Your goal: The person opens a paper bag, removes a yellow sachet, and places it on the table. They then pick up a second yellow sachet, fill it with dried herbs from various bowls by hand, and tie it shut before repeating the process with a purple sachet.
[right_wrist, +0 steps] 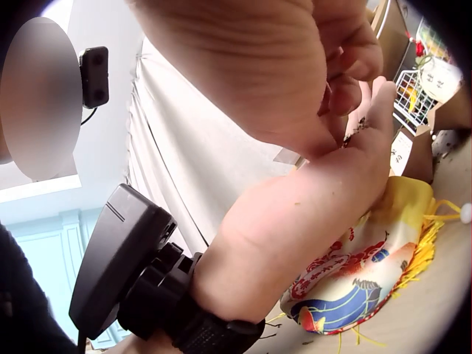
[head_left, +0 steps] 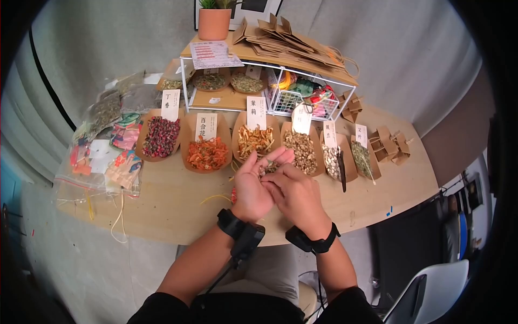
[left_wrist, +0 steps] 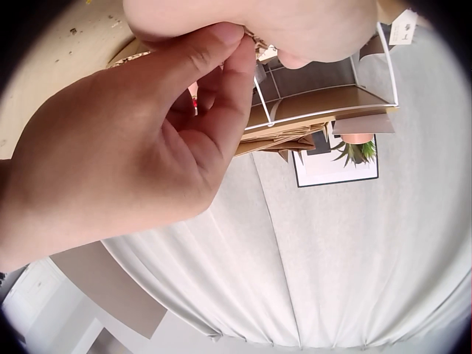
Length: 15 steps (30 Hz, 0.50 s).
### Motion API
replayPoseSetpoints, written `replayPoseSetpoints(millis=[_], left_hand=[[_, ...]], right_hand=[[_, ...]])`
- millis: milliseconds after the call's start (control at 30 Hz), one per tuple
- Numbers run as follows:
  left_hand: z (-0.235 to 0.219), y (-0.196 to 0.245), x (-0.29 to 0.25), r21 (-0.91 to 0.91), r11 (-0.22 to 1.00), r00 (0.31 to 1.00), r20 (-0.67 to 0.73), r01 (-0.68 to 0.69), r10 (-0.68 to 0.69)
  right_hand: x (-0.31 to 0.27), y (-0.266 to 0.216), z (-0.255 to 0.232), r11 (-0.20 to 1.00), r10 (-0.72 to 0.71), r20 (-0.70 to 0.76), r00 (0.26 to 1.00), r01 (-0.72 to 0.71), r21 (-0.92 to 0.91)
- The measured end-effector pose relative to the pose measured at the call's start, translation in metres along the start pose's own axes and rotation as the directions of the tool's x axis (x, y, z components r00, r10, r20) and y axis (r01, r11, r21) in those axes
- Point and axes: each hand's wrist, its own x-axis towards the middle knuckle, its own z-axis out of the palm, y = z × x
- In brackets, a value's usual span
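My left hand (head_left: pixel 252 189) is turned palm up over the front of the table, fingers extended and slightly cupped. A small heap of dried herbs (head_left: pixel 268 168) lies in its palm, partly covered by my right hand (head_left: pixel 298 193). The right thumb and forefinger meet right at the heap, pinching some of the dried bits. In the right wrist view, a patterned fabric sachet (right_wrist: pixel 346 291) with yellow fringe lies below my left hand; the head view mostly hides it.
Paper trays of dried flowers and herbs, including orange petals (head_left: pixel 208 155) and dark red buds (head_left: pixel 161 136), line the table with label cards. Black tongs (head_left: pixel 342 171) lean on a right-hand tray. Plastic-bagged pouches (head_left: pixel 124 167) lie left; a white-framed shelf (head_left: pixel 186 81) stands behind.
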Motion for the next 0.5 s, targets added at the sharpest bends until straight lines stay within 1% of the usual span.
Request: replayPoseSetpoints(millis=[100, 200, 300, 400, 500], left_hand=[[0.0036, 0.0006, -0.0013, -0.037, 0.999, 0.999, -0.042, 0.012, -0.014], [0.0074, 0.0025, -0.004, -0.056, 0.998, 0.996, -0.077, 0.032, -0.037], [0.0074, 0.0018, -0.0034, -0.065, 0.997, 0.997, -0.072, 0.029, -0.034], [0.0032, 0.0012, -0.0021, -0.084, 0.996, 0.998, -0.05, 0.036, -0.04], [0.0084, 0.0016, -0.0039, -0.082, 0.996, 0.998, -0.056, 0.033, -0.038]], right_hand=[[0.0001, 0.0003, 0.0011, 0.996, 0.004, -0.062, 0.998, 0.001, 0.086], [-0.0002, 0.0015, -0.0048, 0.971, 0.086, -0.071, 0.994, -0.067, 0.229], [-0.0048, 0.0029, -0.0041, 0.923, 0.2, -0.087, 0.976, -0.158, 0.351], [-0.0048, 0.0076, -0.0046, 0.939, 0.181, -0.136, 0.974, -0.13, 0.319], [-0.0008, 0.0029, -0.0079, 0.944, 0.144, -0.178, 0.973, -0.081, 0.32]])
